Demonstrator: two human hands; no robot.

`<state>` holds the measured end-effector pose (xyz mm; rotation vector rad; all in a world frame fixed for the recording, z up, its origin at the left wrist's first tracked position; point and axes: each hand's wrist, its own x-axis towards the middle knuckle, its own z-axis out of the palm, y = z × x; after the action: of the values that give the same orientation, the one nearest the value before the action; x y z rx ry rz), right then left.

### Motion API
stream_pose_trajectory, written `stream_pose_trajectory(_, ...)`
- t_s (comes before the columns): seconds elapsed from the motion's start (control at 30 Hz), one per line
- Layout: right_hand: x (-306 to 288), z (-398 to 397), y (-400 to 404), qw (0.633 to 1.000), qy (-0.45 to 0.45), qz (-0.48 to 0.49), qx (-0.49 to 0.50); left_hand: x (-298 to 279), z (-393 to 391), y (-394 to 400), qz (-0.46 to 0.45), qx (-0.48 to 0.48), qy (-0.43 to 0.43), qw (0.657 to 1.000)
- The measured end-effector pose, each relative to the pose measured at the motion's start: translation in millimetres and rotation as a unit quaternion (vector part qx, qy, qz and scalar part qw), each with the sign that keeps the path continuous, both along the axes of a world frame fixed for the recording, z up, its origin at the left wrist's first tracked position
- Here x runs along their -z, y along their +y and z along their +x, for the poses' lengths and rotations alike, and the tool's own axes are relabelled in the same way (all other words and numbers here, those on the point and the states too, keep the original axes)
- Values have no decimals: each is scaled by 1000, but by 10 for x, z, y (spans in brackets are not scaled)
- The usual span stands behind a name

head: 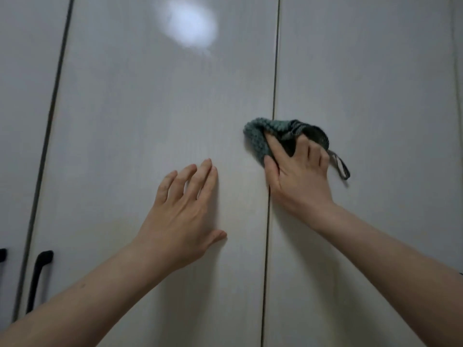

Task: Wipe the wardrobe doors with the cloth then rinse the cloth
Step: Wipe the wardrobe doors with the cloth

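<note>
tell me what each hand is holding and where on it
The right hand grips the bunched green knitted cloth at its middle, hanging loop dangling free. The left hand holds nothing, open against the wardrobe door.

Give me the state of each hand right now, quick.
Left hand: open, fingers spread, flat against the wardrobe door, holding nothing.
Right hand: gripping the green cloth, pressing it over the seam between two doors.

Left hand point(186, 211) flat on middle door point(150, 121) | right hand point(298, 176) presses cloth point(260, 141) over seam to right door point(370, 83) | handle point(40, 279) at far left
</note>
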<state>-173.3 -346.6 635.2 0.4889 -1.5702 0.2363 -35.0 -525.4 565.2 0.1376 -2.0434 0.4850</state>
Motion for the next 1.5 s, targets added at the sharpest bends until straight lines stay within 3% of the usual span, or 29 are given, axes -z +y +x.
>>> stream_pose_trajectory(0.1,-44,79,-202,1000,3,-20,7,35,72,-162,7,-10,7,1000)
stream_pose_trajectory(0.17,239,164,-350,999,35,-2,3,70,122,-291,22,-18,14,1000)
stream_pose_trajectory(0.37,1338,446,-784,980,92,152,-90,146,390,-693,87,-22,9,996)
stream_pose_trajectory(0.5,886,493,-981,976,116,165,-86,152,601,-976,115,-39,3,993)
stream_pose_trajectory(0.67,56,589,-1281,997,47,53,-32,160,821,-1329,176,-75,11,981)
stream_pose_trajectory(0.77,211,697,-1512,997,50,46,-33,233,967,-1556,206,-97,7,974)
stream_pose_trajectory(1.0,1282,1076,-2029,958,101,245,-113,437,1181,-1834,237,-111,12,965)
stream_pose_trajectory(1.13,1026,1113,-2204,944,128,277,-128,523,1253,-1962,266,-117,7,957)
stream_pose_trajectory(1.3,339,1274,-2583,977,43,159,-132,566,1312,-2027,279,-129,-1,951)
stream_pose_trajectory(1.4,400,1443,-2897,980,-2,122,-157,622,1384,-2099,285,-149,-13,947)
stream_pose_trajectory(1.5,661,1613,-3102,957,6,188,-221,645,1436,-2233,286,-132,-38,948)
